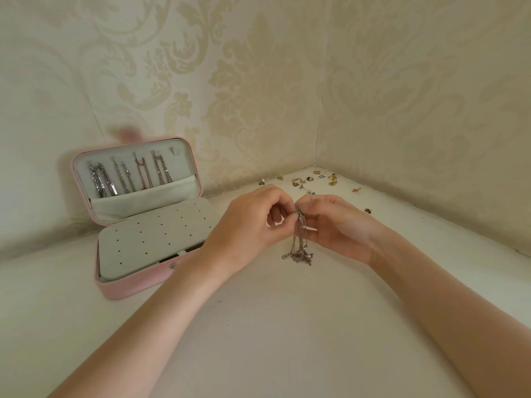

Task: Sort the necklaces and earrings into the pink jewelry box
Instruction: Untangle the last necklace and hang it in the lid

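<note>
Both hands, L [244,222] + R [336,225], pinching necklace [300,239]

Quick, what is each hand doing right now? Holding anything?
Left hand: fingers curled, pinching the top of the silver chain necklace.
Right hand: also pinching the same necklace near its top; its lower end hangs down to the tabletop.

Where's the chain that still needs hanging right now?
Head view, centre-right: the chain hangs pinched between the left hand and right hand, its lower end on the table, right of the pink jewelry box.
</note>
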The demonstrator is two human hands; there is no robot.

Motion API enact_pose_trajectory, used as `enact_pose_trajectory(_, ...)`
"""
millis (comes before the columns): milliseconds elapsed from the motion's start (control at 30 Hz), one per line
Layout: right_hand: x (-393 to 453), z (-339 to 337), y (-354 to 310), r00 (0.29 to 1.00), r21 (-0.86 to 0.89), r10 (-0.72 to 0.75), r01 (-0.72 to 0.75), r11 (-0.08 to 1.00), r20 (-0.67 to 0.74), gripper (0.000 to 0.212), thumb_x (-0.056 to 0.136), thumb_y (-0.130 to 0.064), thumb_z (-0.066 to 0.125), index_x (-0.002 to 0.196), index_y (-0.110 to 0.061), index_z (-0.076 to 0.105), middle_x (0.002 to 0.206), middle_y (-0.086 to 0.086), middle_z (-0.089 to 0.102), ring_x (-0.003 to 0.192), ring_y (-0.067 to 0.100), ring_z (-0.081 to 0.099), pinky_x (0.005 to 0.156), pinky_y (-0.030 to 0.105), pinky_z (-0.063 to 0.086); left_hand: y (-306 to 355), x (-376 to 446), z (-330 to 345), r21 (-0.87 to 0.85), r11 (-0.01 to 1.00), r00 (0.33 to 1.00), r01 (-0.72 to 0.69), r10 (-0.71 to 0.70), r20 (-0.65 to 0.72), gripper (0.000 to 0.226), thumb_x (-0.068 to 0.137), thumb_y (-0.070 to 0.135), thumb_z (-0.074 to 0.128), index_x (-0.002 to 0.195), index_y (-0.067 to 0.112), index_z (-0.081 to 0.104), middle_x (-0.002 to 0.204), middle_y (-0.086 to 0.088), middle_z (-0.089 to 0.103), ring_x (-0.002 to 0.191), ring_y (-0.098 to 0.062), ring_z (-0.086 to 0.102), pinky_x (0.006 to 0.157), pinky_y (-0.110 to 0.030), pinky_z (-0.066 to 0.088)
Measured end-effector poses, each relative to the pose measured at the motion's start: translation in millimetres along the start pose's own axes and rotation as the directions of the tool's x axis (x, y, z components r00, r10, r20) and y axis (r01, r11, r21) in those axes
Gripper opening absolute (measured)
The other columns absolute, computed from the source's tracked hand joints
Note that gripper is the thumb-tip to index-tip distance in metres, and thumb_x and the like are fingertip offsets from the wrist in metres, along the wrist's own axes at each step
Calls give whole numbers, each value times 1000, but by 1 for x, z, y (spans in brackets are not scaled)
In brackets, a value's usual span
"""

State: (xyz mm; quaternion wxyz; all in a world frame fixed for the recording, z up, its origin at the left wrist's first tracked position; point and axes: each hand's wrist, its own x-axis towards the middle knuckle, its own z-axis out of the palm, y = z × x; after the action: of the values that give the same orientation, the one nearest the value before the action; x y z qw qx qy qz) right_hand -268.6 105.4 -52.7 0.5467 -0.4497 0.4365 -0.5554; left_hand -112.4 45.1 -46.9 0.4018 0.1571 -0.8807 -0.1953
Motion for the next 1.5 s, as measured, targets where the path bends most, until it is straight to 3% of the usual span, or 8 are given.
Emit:
enact_pose_trajectory(167,4,9,3,1000,130,-30,30,991,-2,17,73,-13,56,57,-15,61,64,-1,58,70,12,53,71,21,51,2,0,2,-176,982,994,74,-87,-68,10,72,16,61,71,25,57,64,14,56,62,-2,51,63,-13,42)
enact_pose_trajectory(367,6,17,3,994,235,-92,102,967,-55,17,78,-7,61,61,-11,63,68,5,57,67,14,52,64,22,50,6,4,2,-497,834,955,240,-295,-34,26,84,-7,55,70,14,58,54,17,59,53,3,52,57,-8,41)
enact_pose_trajectory(633,-5,3,-5,989,-60,40,-31,998,142,13,74,-17,61,66,-13,70,67,2,61,64,11,55,68,23,48,-6,4,-14,-414,830,916,375,-261,306,16,86,0,59,75,12,62,60,11,62,55,-1,52,61,-12,44)
enact_pose_trajectory(833,-3,2,-1,992,-61,39,-32,998,116,8,75,-11,61,67,-12,64,68,-2,62,66,7,58,70,20,48,-3,4,-12,-260,904,930,340,-282,236,20,78,1,67,66,17,60,57,12,55,53,0,47,56,-10,40)
enact_pose_trajectory(1067,3,14,1,986,-483,-165,136,865,-19,21,84,4,56,68,-9,58,64,-3,57,63,5,52,66,19,42,-4,0,-5,19,937,914,349,-345,215,22,73,9,69,60,22,57,54,13,51,46,4,45,50,-5,34)
enact_pose_trajectory(1167,3,15,2,974,-310,-223,199,930,-43,19,86,3,54,71,-8,57,67,-2,57,66,8,53,68,20,45,-7,2,-7,-142,933,941,331,-317,114,21,72,9,70,61,22,58,56,9,51,50,0,43,53,-11,36)
enact_pose_trajectory(1300,1,16,1,992,-12,-117,118,993,36,9,85,-10,54,75,-10,56,73,-1,59,72,10,55,73,24,47,-5,1,-6,-270,924,958,271,-287,-20,9,64,17,63,61,22,57,59,3,50,55,-7,42,55,-17,36)
enact_pose_trajectory(1500,2,12,1,987,-210,-154,141,967,-44,4,76,-8,66,76,-10,70,73,-3,67,68,5,58,67,18,48,-12,1,-10,-186,949,967,254,-253,33,13,67,10,67,62,18,58,59,4,51,55,-7,44,57,-23,40)
